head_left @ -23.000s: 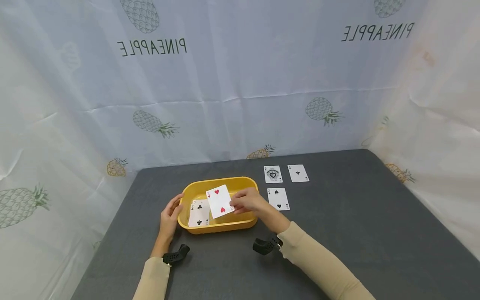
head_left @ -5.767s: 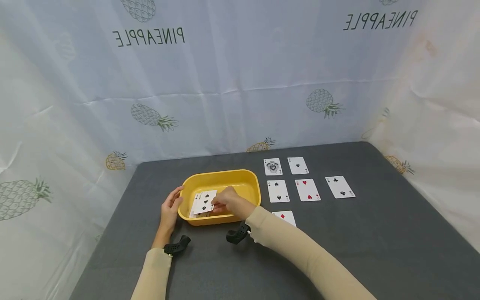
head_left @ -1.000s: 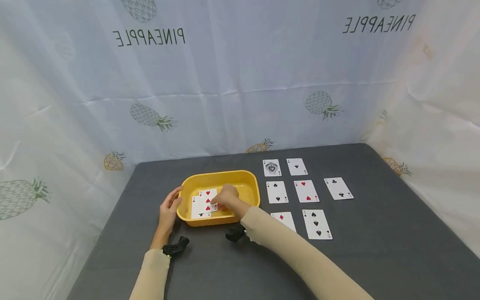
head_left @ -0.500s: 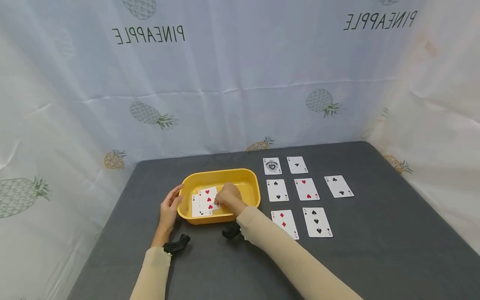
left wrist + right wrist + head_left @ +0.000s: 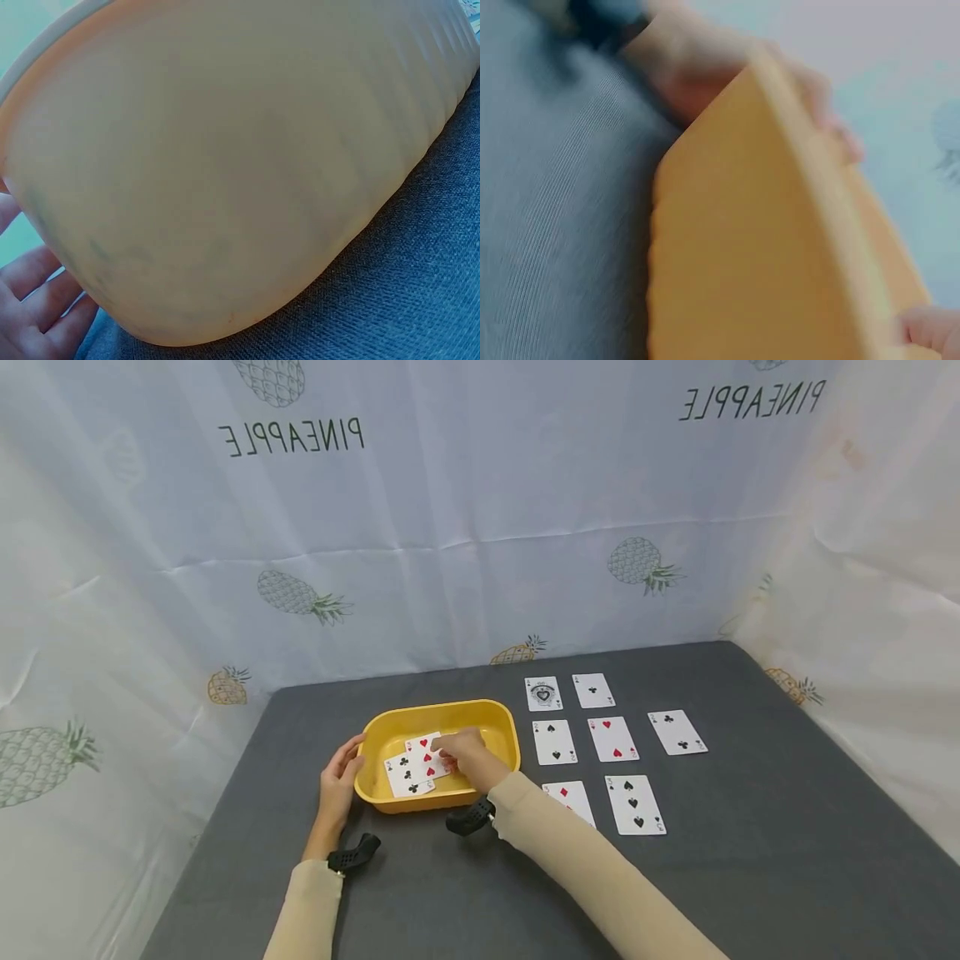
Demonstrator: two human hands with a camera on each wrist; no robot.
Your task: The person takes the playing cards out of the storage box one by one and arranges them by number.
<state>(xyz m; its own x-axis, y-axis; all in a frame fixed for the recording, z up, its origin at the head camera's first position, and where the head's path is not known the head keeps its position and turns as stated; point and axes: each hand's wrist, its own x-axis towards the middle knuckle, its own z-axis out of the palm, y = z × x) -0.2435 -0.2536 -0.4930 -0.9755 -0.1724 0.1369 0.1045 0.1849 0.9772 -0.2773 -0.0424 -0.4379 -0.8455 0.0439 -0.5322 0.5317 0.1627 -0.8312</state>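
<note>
On grey cloth (image 5: 750, 860), right hand (image 5: 461, 752) pinches card (image 5: 427, 756); left (image 5: 336, 781) flat against tub (image 5: 495, 727).

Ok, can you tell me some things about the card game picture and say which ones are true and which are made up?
1. The right hand pinches a heart card inside the yellow tub. True.
2. The left hand lifts a card off the table. False: it rests against the tub's outer side and holds no card.
3. Seven cards lie face up on the grey table beside the tub. True.
4. The tub is blue. False: it is yellow.
5. A club card lies in the tub. True.
</note>
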